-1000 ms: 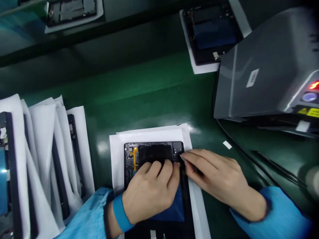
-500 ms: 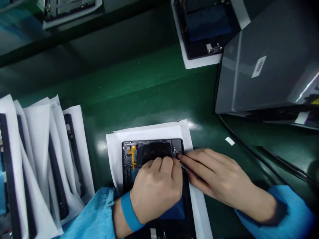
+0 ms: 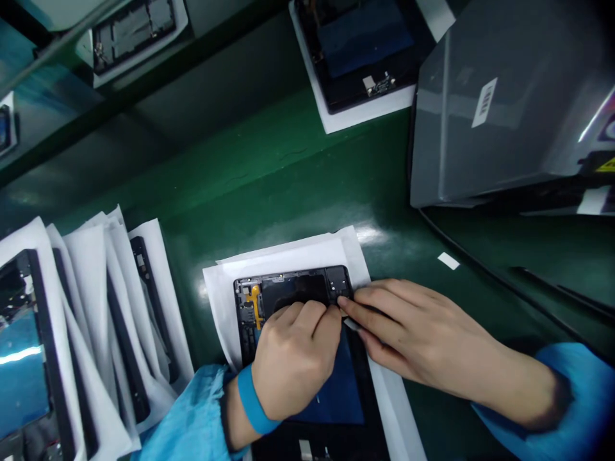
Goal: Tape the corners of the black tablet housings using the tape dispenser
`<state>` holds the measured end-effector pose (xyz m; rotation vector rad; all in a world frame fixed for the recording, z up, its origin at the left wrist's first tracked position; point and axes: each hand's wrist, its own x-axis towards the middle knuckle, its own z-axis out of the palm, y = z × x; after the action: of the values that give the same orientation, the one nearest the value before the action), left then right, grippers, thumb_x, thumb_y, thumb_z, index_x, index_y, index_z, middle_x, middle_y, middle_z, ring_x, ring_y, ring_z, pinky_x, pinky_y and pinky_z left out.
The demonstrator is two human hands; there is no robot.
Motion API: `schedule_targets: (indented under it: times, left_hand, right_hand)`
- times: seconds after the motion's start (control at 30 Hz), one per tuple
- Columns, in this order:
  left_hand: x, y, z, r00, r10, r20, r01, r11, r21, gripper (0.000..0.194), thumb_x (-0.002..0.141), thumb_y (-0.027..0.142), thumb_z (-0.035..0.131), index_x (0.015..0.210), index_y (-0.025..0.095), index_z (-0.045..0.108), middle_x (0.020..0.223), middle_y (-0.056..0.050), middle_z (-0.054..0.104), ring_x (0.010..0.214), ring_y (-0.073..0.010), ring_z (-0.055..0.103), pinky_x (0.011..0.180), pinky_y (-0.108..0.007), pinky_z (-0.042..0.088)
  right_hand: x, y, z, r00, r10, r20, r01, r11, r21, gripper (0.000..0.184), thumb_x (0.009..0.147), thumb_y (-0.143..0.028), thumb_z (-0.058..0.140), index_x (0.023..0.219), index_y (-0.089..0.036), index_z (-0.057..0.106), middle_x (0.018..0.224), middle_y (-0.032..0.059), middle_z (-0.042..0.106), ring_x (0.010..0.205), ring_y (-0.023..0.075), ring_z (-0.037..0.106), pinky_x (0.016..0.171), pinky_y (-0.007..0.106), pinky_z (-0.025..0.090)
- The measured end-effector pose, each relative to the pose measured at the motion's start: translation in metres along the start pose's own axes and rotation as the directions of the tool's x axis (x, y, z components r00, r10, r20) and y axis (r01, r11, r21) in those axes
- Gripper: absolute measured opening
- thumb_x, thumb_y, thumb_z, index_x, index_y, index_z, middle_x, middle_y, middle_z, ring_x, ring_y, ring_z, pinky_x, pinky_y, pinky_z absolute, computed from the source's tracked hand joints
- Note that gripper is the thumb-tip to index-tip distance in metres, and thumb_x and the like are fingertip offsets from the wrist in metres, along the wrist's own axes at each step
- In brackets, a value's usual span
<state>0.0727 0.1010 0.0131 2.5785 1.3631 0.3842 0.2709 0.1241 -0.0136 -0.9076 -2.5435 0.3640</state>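
An opened black tablet frame (image 3: 293,291) with an orange flex cable and a blue panel lies on white foam sheets (image 3: 221,294) on the green bench. My left hand (image 3: 298,355) rests on the frame with its fingers curled, fingertips pressing near the upper middle. My right hand (image 3: 413,336) comes in from the right, fingers pinched together at the frame's upper right corner beside the left fingertips. What the pinch holds is too small to make out. Both wrists wear blue sleeves.
Several tablet frames wrapped in white foam (image 3: 86,333) stand in a row at the left. A grey machine (image 3: 504,109) fills the upper right, with black cables (image 3: 485,272) below it. Another open tablet on foam (image 3: 355,57) lies at the top; a white label scrap (image 3: 448,260) lies nearby.
Both hands stayed at the frame's upper right corner with small finger shifts. The camera view drifted, so the bench items slid left and down in the picture.
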Motion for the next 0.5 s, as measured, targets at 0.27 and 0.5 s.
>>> schedule_targets:
  times: [0.27, 0.5]
  left_hand:
    - [0.002, 0.002, -0.006, 0.997, 0.067, 0.042, -0.073, 0.985, 0.158, 0.021, 0.094, 0.01, 0.045, 0.099, 0.009, 0.065, 0.08, -0.006, 0.061, 0.065, -0.0172, 0.056, 0.057, -0.031, 0.051]
    - [-0.004, 0.022, -0.02, 0.969, 0.103, 0.224, -0.19, 0.891, 0.413, 0.037, 0.089, 0.004, 0.044, 0.121, -0.003, 0.062, 0.105, -0.017, 0.064, 0.086, -0.0236, 0.063, 0.065, -0.034, 0.053]
  right_hand:
    - [-0.002, -0.007, -0.002, 0.999, -0.049, -0.008, 0.047, 0.989, -0.142, 0.029, 0.094, -0.018, 0.048, 0.113, -0.007, 0.066, 0.094, 0.0086, 0.068, 0.091, 0.0209, 0.059, 0.08, 0.036, 0.049]
    - [-0.003, -0.018, -0.004, 0.999, -0.055, 0.003, 0.054, 0.972, -0.229, 0.033, 0.093, -0.02, 0.045, 0.112, -0.005, 0.067, 0.097, 0.0109, 0.069, 0.093, 0.0238, 0.061, 0.079, 0.037, 0.051]
